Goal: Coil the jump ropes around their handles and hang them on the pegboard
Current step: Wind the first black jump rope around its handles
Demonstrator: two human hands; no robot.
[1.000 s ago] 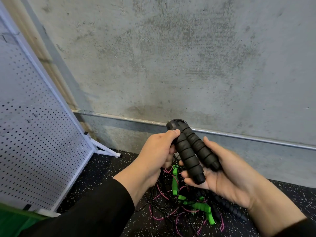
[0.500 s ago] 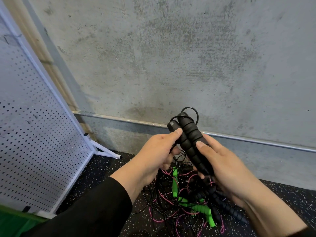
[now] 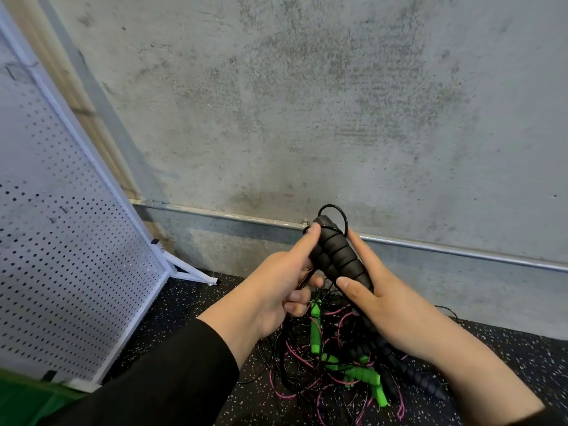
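Two black ribbed foam handles (image 3: 338, 256) of one jump rope are held side by side, tilted up and left, in front of the concrete wall. My left hand (image 3: 276, 287) grips them from the left, its thumb pressed near their top. From the right, my right hand (image 3: 378, 299) holds their lower half between thumb and fingers. A thin black cord (image 3: 336, 210) loops over the handle tops and crosses the foam in a few turns. Below lies a tangled pile of ropes (image 3: 332, 373) with green handles, black handles and pink cords. The white pegboard (image 3: 61, 241) stands at the left.
The pegboard leans on a white frame with a foot (image 3: 190, 273) resting on the black speckled floor (image 3: 172, 305). A metal rail (image 3: 461, 253) runs along the wall base. Something green (image 3: 27, 401) fills the bottom left corner.
The two handles have been brought together and turned more upright. The black cord now loops over their tops and lies in turns round them. My right hand has shifted lower on the handles.
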